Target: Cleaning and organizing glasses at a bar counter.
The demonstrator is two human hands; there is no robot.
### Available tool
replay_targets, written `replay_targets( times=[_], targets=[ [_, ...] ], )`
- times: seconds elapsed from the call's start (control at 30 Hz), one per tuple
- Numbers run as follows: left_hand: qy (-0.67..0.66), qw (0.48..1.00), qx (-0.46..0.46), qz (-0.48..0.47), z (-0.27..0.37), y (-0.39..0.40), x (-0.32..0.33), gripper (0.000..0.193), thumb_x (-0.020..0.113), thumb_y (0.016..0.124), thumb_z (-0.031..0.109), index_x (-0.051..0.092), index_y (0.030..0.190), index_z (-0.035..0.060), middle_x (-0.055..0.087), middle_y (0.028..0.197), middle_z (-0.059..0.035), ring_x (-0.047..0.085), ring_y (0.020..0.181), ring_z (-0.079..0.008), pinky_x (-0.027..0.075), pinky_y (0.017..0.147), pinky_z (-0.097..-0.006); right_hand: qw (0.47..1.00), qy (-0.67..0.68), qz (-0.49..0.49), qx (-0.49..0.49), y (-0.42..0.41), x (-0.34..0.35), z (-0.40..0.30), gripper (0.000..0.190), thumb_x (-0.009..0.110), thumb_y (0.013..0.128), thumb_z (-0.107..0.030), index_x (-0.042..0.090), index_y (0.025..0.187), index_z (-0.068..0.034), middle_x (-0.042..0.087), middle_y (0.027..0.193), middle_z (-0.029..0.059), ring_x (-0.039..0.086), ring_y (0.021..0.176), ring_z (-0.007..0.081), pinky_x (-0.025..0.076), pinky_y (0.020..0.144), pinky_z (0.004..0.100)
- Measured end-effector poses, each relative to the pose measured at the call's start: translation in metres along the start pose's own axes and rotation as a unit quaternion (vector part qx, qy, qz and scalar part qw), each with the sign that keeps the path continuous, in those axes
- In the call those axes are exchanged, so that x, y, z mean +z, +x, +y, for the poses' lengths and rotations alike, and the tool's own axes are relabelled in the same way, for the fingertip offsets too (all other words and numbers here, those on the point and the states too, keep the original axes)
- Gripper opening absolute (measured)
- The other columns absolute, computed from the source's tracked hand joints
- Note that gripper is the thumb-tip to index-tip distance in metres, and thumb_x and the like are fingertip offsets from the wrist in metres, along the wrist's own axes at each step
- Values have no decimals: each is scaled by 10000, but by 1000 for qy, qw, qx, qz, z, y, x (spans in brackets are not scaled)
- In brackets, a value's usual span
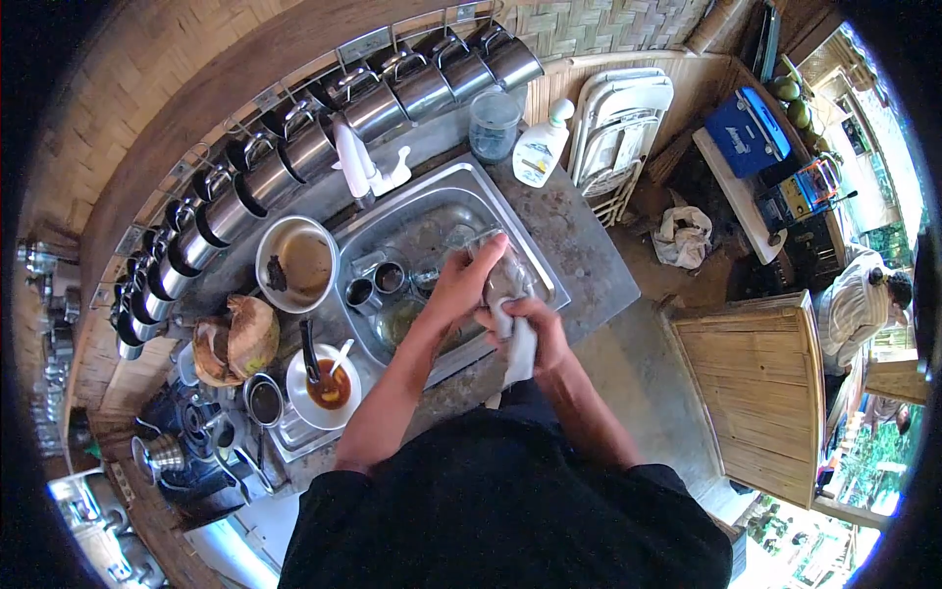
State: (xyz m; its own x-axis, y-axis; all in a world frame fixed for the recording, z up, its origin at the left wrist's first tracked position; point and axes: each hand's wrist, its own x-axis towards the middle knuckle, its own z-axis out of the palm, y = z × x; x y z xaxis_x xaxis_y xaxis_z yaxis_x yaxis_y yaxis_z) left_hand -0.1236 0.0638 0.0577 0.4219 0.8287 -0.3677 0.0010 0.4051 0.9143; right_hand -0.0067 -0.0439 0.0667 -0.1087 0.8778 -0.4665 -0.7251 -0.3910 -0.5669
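Over the right part of a steel sink (471, 177), my left hand (464, 283) grips a clear drinking glass (508, 276). My right hand (541, 331) holds a white cloth (521, 350) against the lower end of that glass; the cloth is slightly blurred. In the basin, left of my hands, lie metal mugs (388, 277) and more glassware. A white tap (364, 166) stands behind the basin.
Steel mugs (379, 110) hang along the wall. Left of the sink are a metal pot (298, 254), coconut husks (252, 339) and a bowl of reddish-brown liquid (349, 412). A white pump bottle (542, 151) and a clear jar (494, 125) stand behind. A person (854, 309) is far right.
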Motion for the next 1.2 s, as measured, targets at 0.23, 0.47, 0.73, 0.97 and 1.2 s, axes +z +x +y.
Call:
replay_targets(
  times=[0.23,0.47,0.73,0.97,1.2],
  targets=[
    [-57,996,-47,-46,-21,11,-5,604,648,883,537,649,1037,-47,661,936,-92,610,854,-145,504,733,-294,999,-29,13,-37,4,5,9,323,557,848,-149,542,1152,-39,621,895,68,604,739,164,490,622,277],
    [60,997,38,-38,6,-8,11,608,625,891,557,654,1036,-33,669,936,-82,604,903,-145,475,817,-297,748,-570,82,-329,19,5,24,752,579,788,11,266,1470,45,473,1382,306,477,1292,419,401,1035,456],
    [-28,995,7,-96,-15,7,1,593,496,960,552,609,1142,-1,667,1068,-123,628,1000,-211,488,901,-348,998,-4,-7,-56,-3,-2,-2,520,529,833,-79,433,1334,20,583,1017,135,587,801,209,505,692,319],
    [-210,936,40,-279,-41,18,-2,678,364,984,604,450,1357,44,550,1334,-171,534,1236,-265,398,1069,-429,965,231,-125,28,-2,-15,-7,385,521,848,-150,524,1208,-14,514,813,53,458,603,104,424,483,244],
    [-236,965,24,-108,-10,9,13,636,688,908,202,385,1439,27,659,1173,-189,623,1101,-244,477,959,-353,752,-571,30,-330,-1,4,1,705,511,774,45,390,1464,-37,569,1346,130,580,1183,304,448,988,376]
  ],
)
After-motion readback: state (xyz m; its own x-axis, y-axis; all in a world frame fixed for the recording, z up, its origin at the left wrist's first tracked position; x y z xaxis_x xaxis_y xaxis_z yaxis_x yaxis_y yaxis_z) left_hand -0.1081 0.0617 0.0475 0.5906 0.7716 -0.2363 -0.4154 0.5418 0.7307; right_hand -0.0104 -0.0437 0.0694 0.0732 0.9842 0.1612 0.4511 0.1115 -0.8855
